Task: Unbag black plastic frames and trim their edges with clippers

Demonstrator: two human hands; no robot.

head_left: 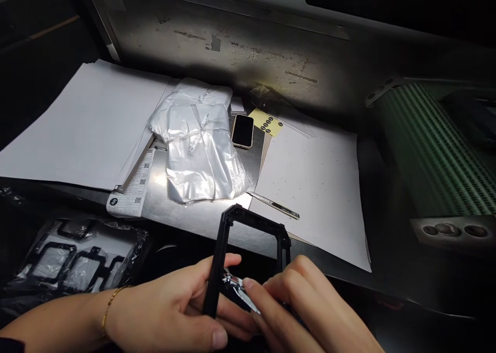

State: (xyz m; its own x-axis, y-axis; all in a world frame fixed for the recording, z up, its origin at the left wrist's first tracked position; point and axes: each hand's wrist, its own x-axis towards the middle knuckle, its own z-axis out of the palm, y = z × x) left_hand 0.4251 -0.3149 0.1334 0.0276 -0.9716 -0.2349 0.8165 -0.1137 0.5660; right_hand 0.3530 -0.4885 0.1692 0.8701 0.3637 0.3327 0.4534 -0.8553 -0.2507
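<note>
My left hand (170,304), with a thin gold bracelet at the wrist, is wrapped round the left side of a black plastic frame (256,218). The frame is tilted up in front of me, its far bar nearest the bench edge. In the fingers of my right hand (302,301) is a small shiny metal nail clipper (241,289). Its jaw end meets the inner edge of the frame's left side, though exact contact is hard to see. The near part of the frame is hidden behind my hands.
On the metal bench (155,182) lie a stack of white sheets (89,120), tied clear plastic bags (201,151), a phone (243,131), a yellow sticker sheet (267,122), speckled white paper (310,187) and a slim tool (275,205). Bagged black frames (77,260) sit lower left; a green ribbed rack (430,151) stands right.
</note>
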